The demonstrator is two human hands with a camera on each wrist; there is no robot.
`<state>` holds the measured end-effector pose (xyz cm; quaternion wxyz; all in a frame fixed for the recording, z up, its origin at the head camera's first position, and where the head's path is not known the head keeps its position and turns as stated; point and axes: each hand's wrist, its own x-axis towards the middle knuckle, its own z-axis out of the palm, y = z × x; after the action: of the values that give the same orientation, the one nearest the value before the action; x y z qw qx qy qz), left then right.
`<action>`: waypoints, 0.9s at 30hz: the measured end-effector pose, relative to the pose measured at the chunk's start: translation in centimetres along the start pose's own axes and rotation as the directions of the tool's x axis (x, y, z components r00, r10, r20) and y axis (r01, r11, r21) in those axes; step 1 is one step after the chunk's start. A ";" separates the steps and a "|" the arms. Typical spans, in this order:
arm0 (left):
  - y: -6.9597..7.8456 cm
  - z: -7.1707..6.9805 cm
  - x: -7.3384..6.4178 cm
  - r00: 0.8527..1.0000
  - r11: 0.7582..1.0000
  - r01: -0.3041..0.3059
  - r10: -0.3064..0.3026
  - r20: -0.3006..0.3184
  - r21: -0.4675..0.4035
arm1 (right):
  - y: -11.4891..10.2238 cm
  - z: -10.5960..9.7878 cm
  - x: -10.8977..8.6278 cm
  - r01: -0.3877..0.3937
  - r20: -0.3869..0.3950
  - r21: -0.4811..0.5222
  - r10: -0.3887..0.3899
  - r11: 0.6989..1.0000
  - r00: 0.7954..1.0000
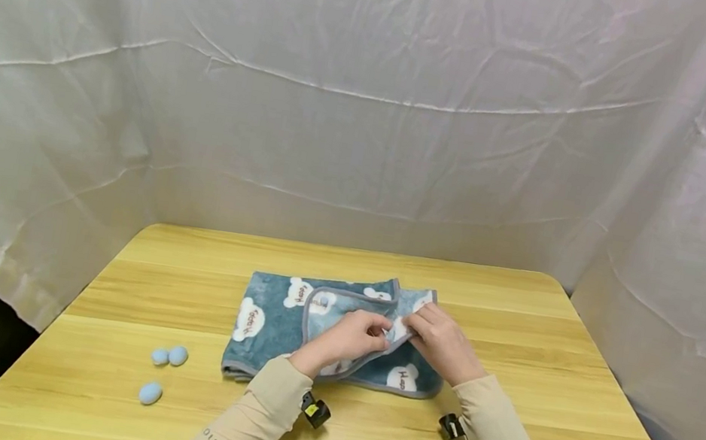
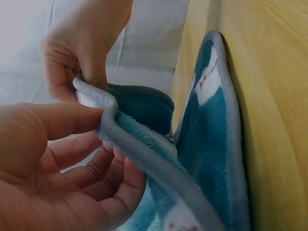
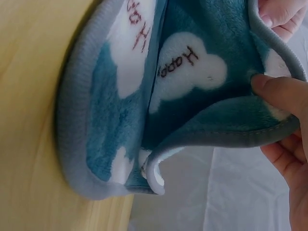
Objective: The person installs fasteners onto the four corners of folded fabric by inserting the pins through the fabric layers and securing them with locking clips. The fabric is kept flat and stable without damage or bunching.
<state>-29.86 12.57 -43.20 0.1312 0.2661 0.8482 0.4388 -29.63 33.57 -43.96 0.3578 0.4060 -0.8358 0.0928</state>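
Observation:
A teal fleece blanket with white bear-head patches and grey piped edging lies folded on the table. Its top layer is lifted near the right side, showing a paler blue underside. My left hand pinches the raised grey edge between thumb and fingers, as the left wrist view shows. Close to its right, my right hand grips the same layer, thumb on one face and fingers behind it in the right wrist view. Beneath both hands, the lower layers rest flat on the wood.
Several small light-blue balls, one of them a blue ball nearest the front, lie on the table left of the blanket. The wooden table has pale curtains behind it and at both sides.

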 end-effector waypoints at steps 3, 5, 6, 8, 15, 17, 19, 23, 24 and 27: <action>0.3 -0.2 -0.2 1.000 0.999 -0.001 0.001 0.012 0.037 | 0.0 -0.1 0.1 0.000 -0.013 -0.008 0.000 1.000 1.000; 0.6 -0.3 -0.4 1.000 0.998 0.000 -0.001 0.017 0.061 | 0.0 -0.1 0.1 0.001 -0.020 -0.009 -0.001 1.000 1.000; 0.8 -0.5 -0.6 1.000 0.997 -0.002 0.000 0.017 0.075 | 0.0 -0.1 0.1 0.001 -0.024 -0.009 -0.001 1.000 1.000; 1.0 -0.9 -1.0 1.000 0.994 -0.006 0.004 0.015 0.110 | 0.1 -0.1 0.1 0.002 -0.030 -0.008 -0.003 1.000 1.000; 0.4 -3.3 -3.6 1.000 0.981 -0.017 0.018 -0.004 0.191 | 0.2 -0.2 0.2 0.010 -0.048 -0.008 -0.010 1.000 0.999; -0.1 -4.2 -4.7 0.999 0.973 -0.016 0.024 -0.032 0.229 | 0.2 -0.2 0.2 0.014 -0.050 -0.008 -0.014 1.000 0.999; -0.7 -5.2 -5.9 0.998 0.966 -0.004 0.021 -0.060 0.259 | 0.3 -0.2 0.2 0.017 -0.050 -0.006 -0.018 1.000 0.999; -2.0 -7.3 -8.2 0.989 0.940 0.055 -0.006 -0.146 0.338 | 0.2 -0.3 0.2 0.015 -0.041 -0.004 -0.015 1.000 0.999; -2.3 -7.8 -8.9 0.986 0.933 0.077 -0.019 -0.165 0.351 | 0.2 -0.3 0.2 0.013 -0.038 -0.004 -0.013 1.000 0.999; -3.4 -9.5 -10.8 0.974 0.907 0.147 -0.063 -0.219 0.395 | 0.2 -0.3 0.1 0.009 -0.032 -0.003 -0.009 1.000 0.999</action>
<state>-26.42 -1.53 -40.54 0.0096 0.1956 0.9431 0.2687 -29.64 33.74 -43.61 0.3722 0.4077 -0.8282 0.0966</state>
